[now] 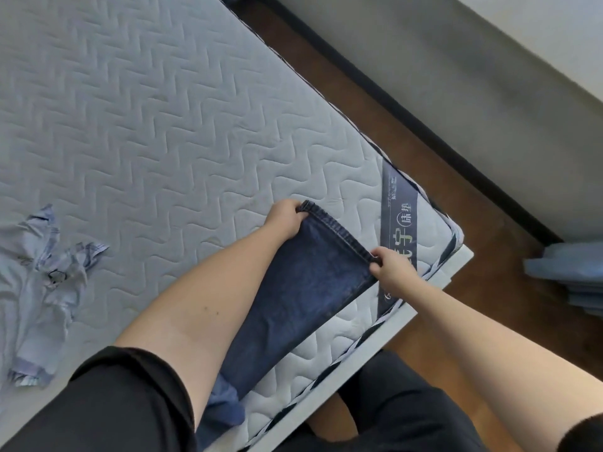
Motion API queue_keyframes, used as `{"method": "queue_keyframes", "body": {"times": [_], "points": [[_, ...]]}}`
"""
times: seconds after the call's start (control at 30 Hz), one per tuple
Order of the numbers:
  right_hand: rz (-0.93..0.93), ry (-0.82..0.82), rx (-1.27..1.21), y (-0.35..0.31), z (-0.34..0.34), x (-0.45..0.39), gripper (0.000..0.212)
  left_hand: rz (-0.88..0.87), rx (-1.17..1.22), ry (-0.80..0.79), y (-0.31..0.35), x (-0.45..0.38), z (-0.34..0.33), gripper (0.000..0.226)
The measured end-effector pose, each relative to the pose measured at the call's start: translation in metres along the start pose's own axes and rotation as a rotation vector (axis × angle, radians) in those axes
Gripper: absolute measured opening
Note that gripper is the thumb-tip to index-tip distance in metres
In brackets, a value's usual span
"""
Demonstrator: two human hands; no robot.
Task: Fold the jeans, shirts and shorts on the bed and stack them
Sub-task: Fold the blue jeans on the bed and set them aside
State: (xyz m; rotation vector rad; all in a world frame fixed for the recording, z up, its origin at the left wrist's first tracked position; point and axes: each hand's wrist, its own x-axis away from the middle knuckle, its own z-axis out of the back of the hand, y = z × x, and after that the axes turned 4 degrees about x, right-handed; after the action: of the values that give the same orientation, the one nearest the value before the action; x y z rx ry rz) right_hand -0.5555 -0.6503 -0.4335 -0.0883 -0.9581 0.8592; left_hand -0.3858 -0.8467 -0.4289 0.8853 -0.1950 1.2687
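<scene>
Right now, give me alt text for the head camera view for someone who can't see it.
Two hands, left hand and right hand, pinch the hem corners of dark blue jeans stretched over a quilted mattress. A crumpled pale blue shirt lies at left.

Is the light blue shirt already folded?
No, the light blue shirt lies crumpled on the mattress, while both hands hold the hem of the jeans.

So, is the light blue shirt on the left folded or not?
Not folded. The light blue shirt lies crumpled on the mattress, with loose wrinkles and uneven edges.
</scene>
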Motion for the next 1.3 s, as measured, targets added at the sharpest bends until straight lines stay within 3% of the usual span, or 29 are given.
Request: {"method": "queue_keyframes", "body": {"times": [0.33,0.57,0.9,1.3], "points": [[-0.088,-0.031,0.027,0.044,-0.002,-0.061,0.025,-0.018,-0.098,-0.045,0.01,-0.051,-0.035,0.017],[-0.196,-0.091,-0.019,0.058,-0.027,-0.046,0.05,0.009,-0.168,-0.122,-0.029,-0.038,-0.023,0.053],[-0.124,-0.25,0.073,0.009,-0.092,0.009,0.047,0.105,0.036,-0.112,-0.138,0.078,-0.02,0.04],[0.11,-0.362,0.16,-0.093,-0.243,0.09,0.045,0.384,0.195,0.047,-0.347,0.269,-0.034,0.045]]}}
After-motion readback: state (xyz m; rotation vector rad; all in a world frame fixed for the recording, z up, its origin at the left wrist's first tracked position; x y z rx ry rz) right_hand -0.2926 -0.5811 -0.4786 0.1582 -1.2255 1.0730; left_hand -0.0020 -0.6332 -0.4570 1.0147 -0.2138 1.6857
